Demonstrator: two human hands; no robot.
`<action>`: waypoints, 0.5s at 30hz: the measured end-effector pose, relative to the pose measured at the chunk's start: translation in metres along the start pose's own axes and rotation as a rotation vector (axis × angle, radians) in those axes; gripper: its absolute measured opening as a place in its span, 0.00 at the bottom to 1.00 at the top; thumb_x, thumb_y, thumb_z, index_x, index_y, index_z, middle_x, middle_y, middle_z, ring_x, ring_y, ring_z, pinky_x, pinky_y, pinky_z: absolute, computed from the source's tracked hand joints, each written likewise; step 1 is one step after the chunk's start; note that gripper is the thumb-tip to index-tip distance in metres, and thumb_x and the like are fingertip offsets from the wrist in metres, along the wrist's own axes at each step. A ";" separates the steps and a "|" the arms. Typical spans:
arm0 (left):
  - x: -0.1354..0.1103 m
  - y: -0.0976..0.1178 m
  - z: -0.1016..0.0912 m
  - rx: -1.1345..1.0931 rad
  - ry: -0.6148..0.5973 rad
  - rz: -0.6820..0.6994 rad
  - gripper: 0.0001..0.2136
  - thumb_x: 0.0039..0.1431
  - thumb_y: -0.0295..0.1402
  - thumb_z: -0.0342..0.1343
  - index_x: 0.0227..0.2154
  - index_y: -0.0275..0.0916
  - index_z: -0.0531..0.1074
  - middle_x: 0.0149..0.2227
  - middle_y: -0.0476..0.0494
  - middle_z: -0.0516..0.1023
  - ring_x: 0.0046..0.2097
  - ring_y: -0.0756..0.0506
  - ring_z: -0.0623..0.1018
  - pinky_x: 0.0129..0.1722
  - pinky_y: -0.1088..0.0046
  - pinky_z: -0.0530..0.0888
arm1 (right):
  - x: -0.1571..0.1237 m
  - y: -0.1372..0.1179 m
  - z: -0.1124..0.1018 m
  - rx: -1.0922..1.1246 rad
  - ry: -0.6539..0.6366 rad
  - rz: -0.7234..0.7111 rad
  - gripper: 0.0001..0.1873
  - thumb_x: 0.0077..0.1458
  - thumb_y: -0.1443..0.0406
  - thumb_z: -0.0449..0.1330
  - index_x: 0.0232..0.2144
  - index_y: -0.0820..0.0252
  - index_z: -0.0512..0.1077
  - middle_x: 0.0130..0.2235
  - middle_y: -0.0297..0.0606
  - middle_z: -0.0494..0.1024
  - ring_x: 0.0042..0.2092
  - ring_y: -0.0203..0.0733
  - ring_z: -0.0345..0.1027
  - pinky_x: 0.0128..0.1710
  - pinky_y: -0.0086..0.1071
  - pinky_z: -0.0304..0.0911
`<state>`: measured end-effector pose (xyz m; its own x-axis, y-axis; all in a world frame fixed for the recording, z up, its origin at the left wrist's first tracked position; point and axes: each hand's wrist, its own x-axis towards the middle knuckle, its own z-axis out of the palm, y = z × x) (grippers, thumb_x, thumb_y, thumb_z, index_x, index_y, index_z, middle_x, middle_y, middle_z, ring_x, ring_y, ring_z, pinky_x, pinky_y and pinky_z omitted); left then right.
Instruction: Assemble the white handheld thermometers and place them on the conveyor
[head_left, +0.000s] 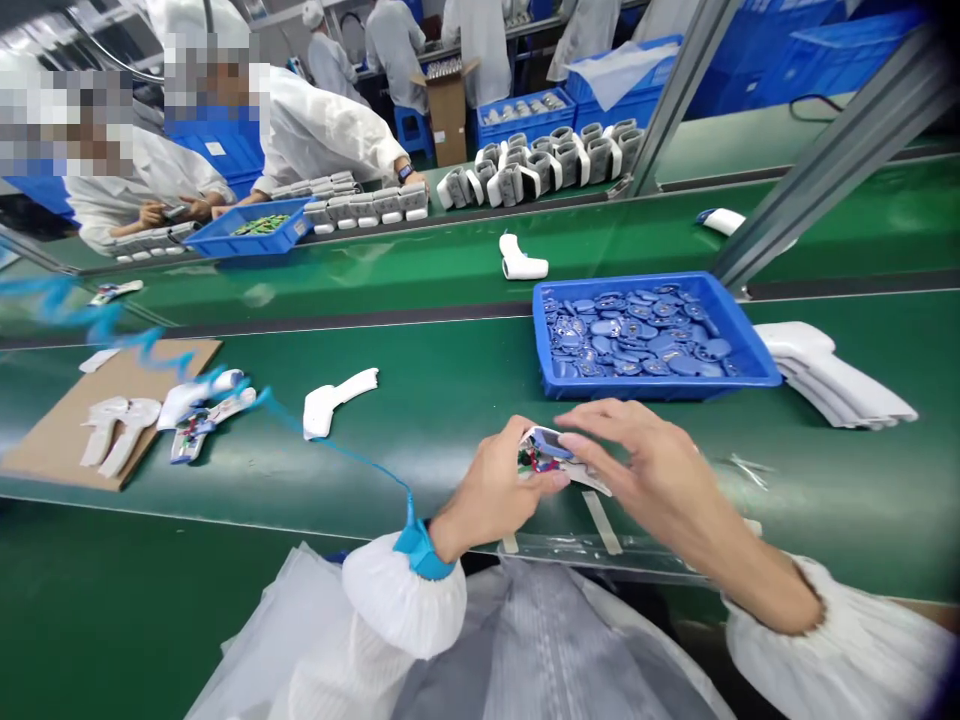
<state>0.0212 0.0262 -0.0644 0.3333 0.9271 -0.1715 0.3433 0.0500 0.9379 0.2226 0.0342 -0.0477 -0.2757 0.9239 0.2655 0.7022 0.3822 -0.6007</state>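
Note:
My left hand (499,485) is closed around a white thermometer half-shell (546,455) with a circuit board and coloured wires inside it. My right hand (645,465) reaches over from the right, its fingers bent onto the shell's top where a small bluish part sits. Both hands hover just above the near edge of the green belt (450,400). A blue wrist strap (418,548) with a coiled cord circles my left wrist.
A blue tray (739,335) of bluish lens parts stands just beyond my hands. White shells (832,380) are stacked at its right. One white shell (334,400) lies to the left, more on a cardboard sheet (67,425). People in white coats work across the belt.

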 end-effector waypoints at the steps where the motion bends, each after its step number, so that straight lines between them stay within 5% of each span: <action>1: 0.000 0.001 0.001 0.045 -0.010 0.055 0.10 0.62 0.34 0.63 0.42 0.39 0.70 0.38 0.48 0.77 0.38 0.47 0.73 0.39 0.70 0.66 | -0.001 -0.002 0.005 -0.015 -0.022 0.013 0.12 0.67 0.57 0.58 0.37 0.50 0.81 0.41 0.32 0.83 0.41 0.44 0.73 0.40 0.39 0.65; 4: 0.001 0.000 0.000 0.089 -0.072 0.139 0.06 0.67 0.34 0.57 0.43 0.39 0.72 0.39 0.46 0.77 0.39 0.46 0.73 0.41 0.70 0.66 | -0.004 -0.015 0.007 -0.116 0.022 0.024 0.18 0.69 0.59 0.53 0.29 0.54 0.75 0.34 0.34 0.80 0.35 0.44 0.68 0.36 0.38 0.58; 7: 0.004 -0.006 -0.003 -0.037 -0.052 0.010 0.08 0.67 0.36 0.56 0.44 0.39 0.72 0.35 0.46 0.76 0.35 0.47 0.73 0.38 0.71 0.68 | -0.007 -0.013 -0.013 -0.192 0.149 0.005 0.18 0.69 0.60 0.48 0.30 0.56 0.72 0.33 0.38 0.78 0.35 0.44 0.68 0.35 0.38 0.56; 10: 0.009 -0.011 -0.009 -0.318 0.006 -0.168 0.13 0.66 0.40 0.56 0.45 0.36 0.71 0.31 0.46 0.76 0.29 0.49 0.72 0.32 0.73 0.67 | -0.016 0.018 -0.028 -0.348 0.213 0.136 0.18 0.67 0.54 0.49 0.32 0.56 0.71 0.30 0.40 0.76 0.33 0.46 0.68 0.32 0.38 0.54; 12: 0.011 -0.009 -0.014 -0.520 -0.010 -0.239 0.16 0.65 0.43 0.58 0.45 0.34 0.72 0.31 0.43 0.77 0.29 0.50 0.73 0.29 0.75 0.64 | -0.029 0.048 -0.026 -0.457 0.136 0.273 0.24 0.66 0.50 0.44 0.28 0.54 0.68 0.26 0.41 0.74 0.28 0.48 0.66 0.29 0.38 0.48; 15: 0.013 -0.004 -0.019 -0.748 -0.003 -0.301 0.18 0.59 0.42 0.64 0.46 0.33 0.74 0.39 0.38 0.80 0.32 0.49 0.77 0.28 0.76 0.64 | -0.053 0.089 -0.018 -0.460 0.079 0.298 0.25 0.66 0.47 0.41 0.31 0.54 0.68 0.34 0.47 0.79 0.29 0.49 0.69 0.28 0.39 0.48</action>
<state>0.0077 0.0448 -0.0643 0.3225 0.8335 -0.4486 -0.2599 0.5337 0.8047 0.3111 0.0185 -0.1017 0.0163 0.9796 0.2004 0.9615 0.0396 -0.2719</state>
